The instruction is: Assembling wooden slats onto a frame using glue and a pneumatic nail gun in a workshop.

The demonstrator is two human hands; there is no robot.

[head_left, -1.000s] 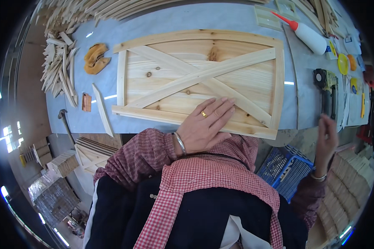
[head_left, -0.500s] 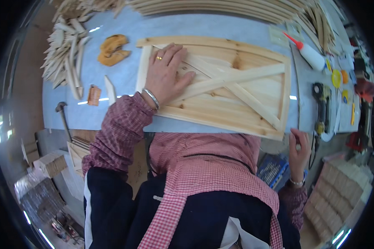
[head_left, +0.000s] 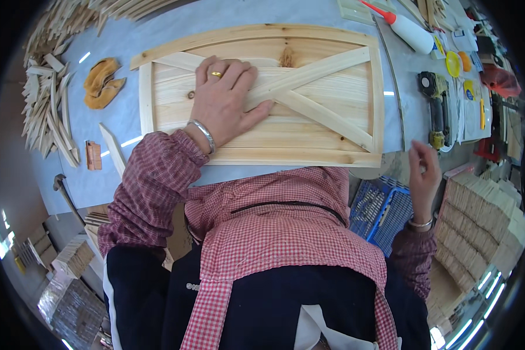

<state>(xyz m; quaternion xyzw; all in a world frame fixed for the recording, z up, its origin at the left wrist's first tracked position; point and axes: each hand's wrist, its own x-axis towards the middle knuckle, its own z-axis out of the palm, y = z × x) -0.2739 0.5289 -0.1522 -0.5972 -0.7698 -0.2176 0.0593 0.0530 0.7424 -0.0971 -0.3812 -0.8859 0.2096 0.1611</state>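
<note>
A pale wooden panel (head_left: 324, 125) lies on the table, framed, with crossing diagonal strips over its boards. My left hand (head_left: 224, 96) rests on it left of the crossing, palm down, thumb stretched out and fingers bent at the knuckles. It covers part of the diagonal strips, including the near left one. Off the table's near edge, right of the panel, my right hand (head_left: 424, 178) hangs in the air with loosely curled fingers. Nothing shows in it.
On the left lie a tan cloth-like piece (head_left: 103, 83), a heap of wooden strips (head_left: 46, 108) and a hammer (head_left: 67, 195). To the right are a white glue bottle (head_left: 411, 32) with a red nozzle and a nail gun (head_left: 436, 111). A blue crate (head_left: 379, 213) stands below the edge.
My left hand has slid rightward along the panel, from its left end toward the crossing. My right hand is farther from the panel's near right corner. The whole view has shifted and turned.
</note>
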